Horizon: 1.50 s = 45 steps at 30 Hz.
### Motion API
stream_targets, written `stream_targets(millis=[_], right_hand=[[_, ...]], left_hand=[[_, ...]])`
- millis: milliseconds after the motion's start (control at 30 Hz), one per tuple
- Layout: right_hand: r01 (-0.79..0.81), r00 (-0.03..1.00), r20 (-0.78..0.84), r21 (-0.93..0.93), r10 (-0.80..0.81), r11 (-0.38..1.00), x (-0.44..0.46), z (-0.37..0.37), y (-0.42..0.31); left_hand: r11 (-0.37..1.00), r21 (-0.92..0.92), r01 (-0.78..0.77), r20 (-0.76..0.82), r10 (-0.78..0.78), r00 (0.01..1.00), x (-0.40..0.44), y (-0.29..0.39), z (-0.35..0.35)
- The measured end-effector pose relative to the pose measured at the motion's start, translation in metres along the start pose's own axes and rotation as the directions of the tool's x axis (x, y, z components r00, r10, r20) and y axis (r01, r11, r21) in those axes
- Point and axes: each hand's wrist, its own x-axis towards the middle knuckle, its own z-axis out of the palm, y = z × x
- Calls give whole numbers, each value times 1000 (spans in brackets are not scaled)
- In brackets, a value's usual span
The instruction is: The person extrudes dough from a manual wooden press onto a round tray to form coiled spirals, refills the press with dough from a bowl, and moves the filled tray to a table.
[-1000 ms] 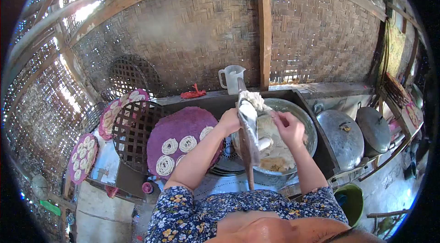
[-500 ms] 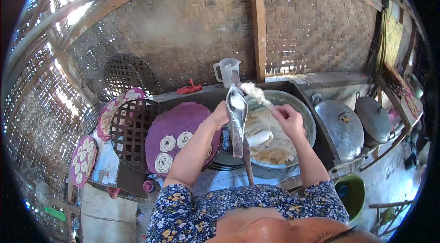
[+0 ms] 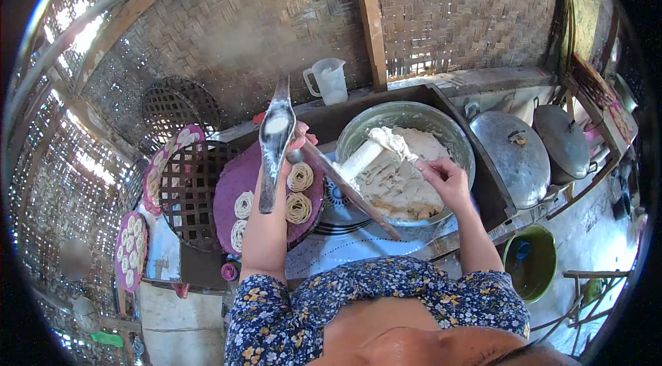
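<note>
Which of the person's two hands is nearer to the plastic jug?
Left: the left hand is just in front of the plastic jug; the right hand is farther off, over the metal basin.

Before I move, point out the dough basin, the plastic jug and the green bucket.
Dough basin (image 3: 407, 113): head view, on its inner wall, far side.
Plastic jug (image 3: 334, 84): head view, middle of its body.
Green bucket (image 3: 545, 246): head view, on its inner wall.

One basin (image 3: 389, 114); right of it, two lidded pots (image 3: 509, 162) and one bucket (image 3: 547, 266); left, one pitcher (image 3: 333, 83) and three purple trays (image 3: 249, 171).
</note>
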Motion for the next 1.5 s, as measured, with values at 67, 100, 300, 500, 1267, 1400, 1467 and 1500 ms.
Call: stream_targets(millis=[67,100,300,500,1267,1400,1467,1500], right_hand=[[11,999,-43,-118,-16,993,-1,3,6],[17,999,-32,-219,-24,976,-3,-2,6],[95,976,183,-850,122,519,0,-19,9],[-141,758,649,268,-70,953,-8,24,1],[865,351,456,175,-818,469,-31,91,-208],[910,263,434,185,-862,371,-49,112,-205],[900,300,450,158,-841,406,-57,125,-197],[895,324,461,135,-826,426,-61,131,-191]], left_hand=[[999,34,29,-3,-28,1000,2,-7,-5],[998,51,42,-8,-42,999,3,-11,-7],[1000,10,21,50,-22,999,-1,-18,-12],[921,-372,-114,272,226,935,-4,24,12],[-66,988,-139,148,167,975,-155,116,24],[-65,997,-43,50,102,994,-169,105,11],[-39,999,-21,25,108,994,-174,98,9],[-9,999,-42,43,148,988,-175,86,3]])
